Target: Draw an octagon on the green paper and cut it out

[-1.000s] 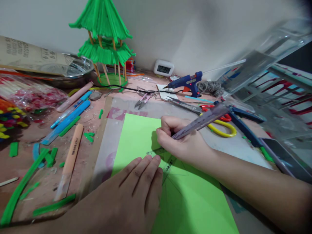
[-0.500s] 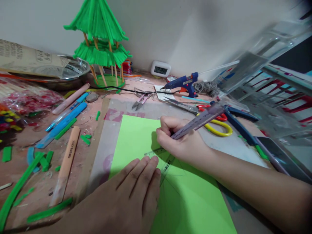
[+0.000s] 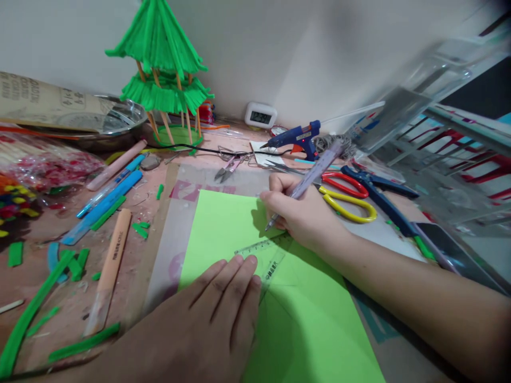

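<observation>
Pressing flat near the bottom of the view, the left hand (image 3: pixel 215 314) is spread open, palm down, its fingertips (image 3: pixel 243 261) resting on the clear ruler (image 3: pixel 265 255); nothing is gripped by it, the ruler only being pinned to the green paper (image 3: pixel 223 229); faint pencil lines are seen on the paper beside the ruler, so some marking appears to be done, though how much is left cannot be told, and the sheet is uncut; just beyond, the right hand (image 3: pixel 303 215) is curled shut around a pen (image 3: pixel 307 178), whose tip is held at the paper just above the ruler's edge; the paper lies on a clear mat (image 3: pixel 187 183) in the middle of the table (image 3: pixel 59 223); farther off, scissors (image 3: pixel 347 199) lie untouched to the right; a glue gun (image 3: pixel 297 139) rests near the wall; a green pagoda model (image 3: pixel 159 69) stands at the far left.
</observation>
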`<state>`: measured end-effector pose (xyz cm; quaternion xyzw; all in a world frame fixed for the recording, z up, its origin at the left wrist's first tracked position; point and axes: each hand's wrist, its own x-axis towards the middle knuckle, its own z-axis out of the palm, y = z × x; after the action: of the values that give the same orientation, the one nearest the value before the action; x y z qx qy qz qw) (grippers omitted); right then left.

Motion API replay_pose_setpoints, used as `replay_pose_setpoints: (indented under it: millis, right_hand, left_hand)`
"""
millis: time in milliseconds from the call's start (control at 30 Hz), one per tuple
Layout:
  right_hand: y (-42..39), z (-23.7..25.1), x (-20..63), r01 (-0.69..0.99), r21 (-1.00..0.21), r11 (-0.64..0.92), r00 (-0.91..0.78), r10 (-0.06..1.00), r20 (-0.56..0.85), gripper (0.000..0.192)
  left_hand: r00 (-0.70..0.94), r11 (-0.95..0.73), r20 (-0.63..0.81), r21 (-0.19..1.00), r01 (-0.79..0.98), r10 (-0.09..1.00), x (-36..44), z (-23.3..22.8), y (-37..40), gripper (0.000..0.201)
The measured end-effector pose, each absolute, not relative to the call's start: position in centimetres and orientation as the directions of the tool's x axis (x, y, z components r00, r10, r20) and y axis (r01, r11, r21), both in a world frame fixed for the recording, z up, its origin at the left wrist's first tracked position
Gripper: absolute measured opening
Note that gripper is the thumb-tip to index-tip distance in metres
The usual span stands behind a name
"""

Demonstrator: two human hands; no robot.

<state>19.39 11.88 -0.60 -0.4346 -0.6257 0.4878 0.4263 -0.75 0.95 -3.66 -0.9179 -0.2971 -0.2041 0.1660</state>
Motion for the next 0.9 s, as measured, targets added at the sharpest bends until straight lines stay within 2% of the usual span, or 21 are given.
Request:
replay_pose_setpoints:
  millis: [100,167,400,467,567,700,900]
  right_hand:
    - [12.6,-0.7,19.7,0.038,-0.999,0.017,-0.317,0.948,0.005,0.030]
    - [12.8,-0.5,19.8,0.069,-0.998,0.005,-0.374,0.927,-0.021,0.030]
    - [11.8,-0.3,19.5,0.245,-0.931,0.270,-0.388,0.907,0.161,0.030]
    - [11.6,-0.4,19.4,0.264,-0.911,0.318,-0.400,0.895,0.197,0.030]
    - [11.5,-0.7,19.3,0.283,-0.887,0.365,-0.414,0.881,0.230,0.030]
    - [11.4,-0.9,19.4,0.294,-0.870,0.397,-0.428,0.868,0.252,0.030]
    - [11.3,-0.8,19.4,0.301,-0.864,0.404,-0.435,0.864,0.253,0.029]
  left_hand:
    - [0.784,-0.807,0.450,-0.202,0.555,0.427,-1.0,-3.2,0.9,0.034]
    - [0.807,-0.821,0.427,-0.215,0.528,0.408,-1.2,-2.8,0.7,0.039]
    - [0.811,-0.840,0.454,-0.211,0.500,0.368,-1.1,-2.4,0.4,0.049]
    - [0.816,-0.834,0.437,-0.221,0.505,0.379,-1.1,-2.5,0.3,0.045]
    - [0.819,-0.826,0.418,-0.232,0.514,0.392,-1.2,-2.6,0.3,0.038]
    - [0.819,-0.838,0.441,-0.225,0.496,0.366,-1.3,-2.5,0.4,0.044]
    - [0.835,-0.853,0.437,-0.235,0.465,0.335,-1.5,-2.5,0.8,0.038]
